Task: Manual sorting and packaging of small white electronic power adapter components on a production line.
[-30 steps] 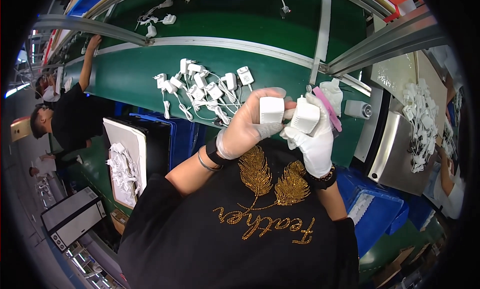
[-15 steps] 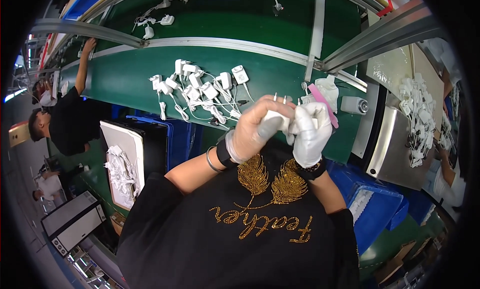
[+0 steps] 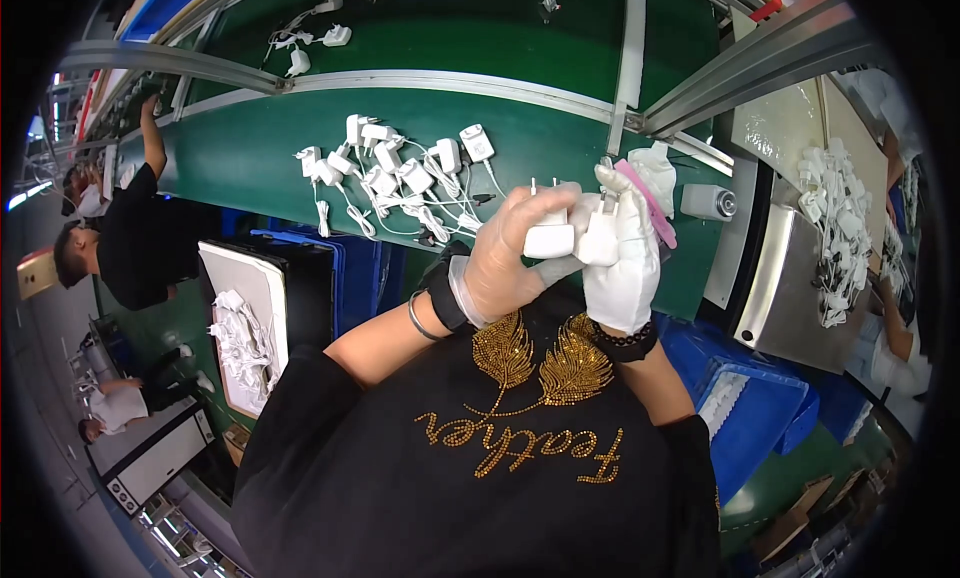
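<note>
My left hand, in a thin translucent glove, grips a white power adapter whose two pins point away from me. A second white plug adapter is held in my right hand, which wears a white fabric glove. Both adapters are side by side above the near edge of the green bench. Beyond my left hand lies a heap of white adapters with bundled cables. Close to my right hand are a pink strip, a crumpled white cloth and a pale bottle on its side.
A metal rail separates the bench from a dark green surface with a few adapters. Blue bins stand right and left. A white-lined tray holds more adapters; another pile lies right. A co-worker works at left.
Both adapters have turned, so their white bodies now show more plainly between my hands. My right fingers have straightened upward along the adapter. The co-worker's arm at left has shifted left.
</note>
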`<state>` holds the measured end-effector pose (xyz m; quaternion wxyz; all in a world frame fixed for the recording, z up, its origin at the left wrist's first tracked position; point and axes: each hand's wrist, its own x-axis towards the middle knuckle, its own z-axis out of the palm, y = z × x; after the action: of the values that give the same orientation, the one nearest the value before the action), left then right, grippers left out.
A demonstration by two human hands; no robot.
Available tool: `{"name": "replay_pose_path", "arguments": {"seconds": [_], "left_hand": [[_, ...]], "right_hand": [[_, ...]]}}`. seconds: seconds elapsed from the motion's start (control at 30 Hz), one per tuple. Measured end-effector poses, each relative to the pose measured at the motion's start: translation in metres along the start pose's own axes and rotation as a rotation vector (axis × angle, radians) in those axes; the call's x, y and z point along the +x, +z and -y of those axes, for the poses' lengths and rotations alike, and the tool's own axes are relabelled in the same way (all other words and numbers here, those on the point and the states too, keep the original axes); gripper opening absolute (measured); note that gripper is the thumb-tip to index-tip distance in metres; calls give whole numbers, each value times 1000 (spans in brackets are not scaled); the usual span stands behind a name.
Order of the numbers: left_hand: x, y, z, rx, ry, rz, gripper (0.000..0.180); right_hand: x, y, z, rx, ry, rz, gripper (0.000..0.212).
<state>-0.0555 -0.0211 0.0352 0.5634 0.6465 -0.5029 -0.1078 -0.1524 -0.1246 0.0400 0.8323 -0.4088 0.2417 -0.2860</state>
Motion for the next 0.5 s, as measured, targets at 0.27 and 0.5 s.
{"name": "replay_pose_path", "arguments": {"seconds": [0.27, 0.5], "left_hand": [[-8, 6, 7, -62, -13, -52, 73], [-18, 4, 9, -97, -129, -113, 72]], "right_hand": [[-2, 6, -1, 395, 48, 146, 43], [-10, 5, 3, -298, -118, 116, 46]]}}
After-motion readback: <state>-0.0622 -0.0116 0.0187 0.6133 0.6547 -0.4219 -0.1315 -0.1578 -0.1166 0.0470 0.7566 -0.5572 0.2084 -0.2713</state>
